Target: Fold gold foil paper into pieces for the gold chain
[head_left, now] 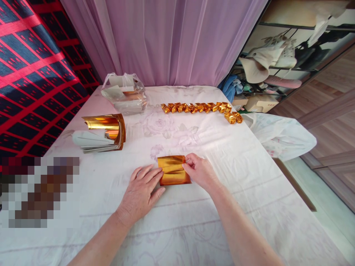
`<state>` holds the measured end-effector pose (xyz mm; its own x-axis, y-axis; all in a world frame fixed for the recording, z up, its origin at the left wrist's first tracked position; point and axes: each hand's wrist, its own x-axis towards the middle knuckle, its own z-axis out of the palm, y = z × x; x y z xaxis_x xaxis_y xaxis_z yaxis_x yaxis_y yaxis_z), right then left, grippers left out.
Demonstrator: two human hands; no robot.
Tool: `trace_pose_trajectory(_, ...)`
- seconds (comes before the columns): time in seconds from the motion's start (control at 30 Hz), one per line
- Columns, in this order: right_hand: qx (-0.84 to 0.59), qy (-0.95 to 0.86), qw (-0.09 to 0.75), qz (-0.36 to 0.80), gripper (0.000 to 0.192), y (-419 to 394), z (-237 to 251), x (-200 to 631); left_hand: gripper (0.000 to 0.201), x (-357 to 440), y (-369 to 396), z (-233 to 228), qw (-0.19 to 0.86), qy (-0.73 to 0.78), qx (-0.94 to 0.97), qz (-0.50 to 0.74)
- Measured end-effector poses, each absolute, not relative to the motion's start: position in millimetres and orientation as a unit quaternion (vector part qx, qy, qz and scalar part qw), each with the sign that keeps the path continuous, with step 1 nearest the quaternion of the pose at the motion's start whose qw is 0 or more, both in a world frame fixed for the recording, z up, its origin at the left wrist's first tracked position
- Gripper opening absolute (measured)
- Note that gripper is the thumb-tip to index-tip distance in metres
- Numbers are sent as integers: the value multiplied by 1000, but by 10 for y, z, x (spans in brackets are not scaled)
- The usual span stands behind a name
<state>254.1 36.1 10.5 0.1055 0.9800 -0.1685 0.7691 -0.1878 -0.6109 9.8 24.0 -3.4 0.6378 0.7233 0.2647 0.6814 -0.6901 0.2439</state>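
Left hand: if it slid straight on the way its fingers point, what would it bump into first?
The left hand points up and to the right, fingertips already at the edge of the gold sheet. So it would meet that sheet first, then probably the right hand pinching the sheet's other side.

No readable text or labels anywhere.

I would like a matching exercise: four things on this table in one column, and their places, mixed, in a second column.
1. gold sheet
2. stack of gold paper
3. plastic bag
4. row of folded gold pieces

a. far left corner of the table
b. between both hands
c. far side, towards the right
d. left side, top sheet curled up

Pairs: 1-b, 2-d, 3-a, 4-c
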Motion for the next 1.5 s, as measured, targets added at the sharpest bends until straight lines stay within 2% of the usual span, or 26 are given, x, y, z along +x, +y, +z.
trace_pose_trajectory(0.2,-734,-608,170,250,18,370,96,2539,39,103,233,-42,60,395,900,177)
trace_pose_trajectory(0.4,-731,-621,158,237,11,358,109,2541,38,98,233,-48,59,397,899,176)
trace_pose_trajectory(0.6,-676,-670,198,234,7,346,87,2595,39,98,235,-61,53,396,900,175)
trace_pose_trajectory(0.77,-600,-729,214,250,24,347,75,2660,38,96,235,-62,56,400,898,172)
trace_pose_trajectory(1.17,-513,-767,153,353,48,268,187,2887,37,93,249,-57,52,398,900,167)
trace_pose_trajectory(1.33,-517,-758,133,376,43,251,247,2881,36,90,257,-87,46,398,900,174)
trace_pose_trajectory(1.5,-524,-754,167,359,10,280,215,2845,37,86,262,-100,42,398,898,181)
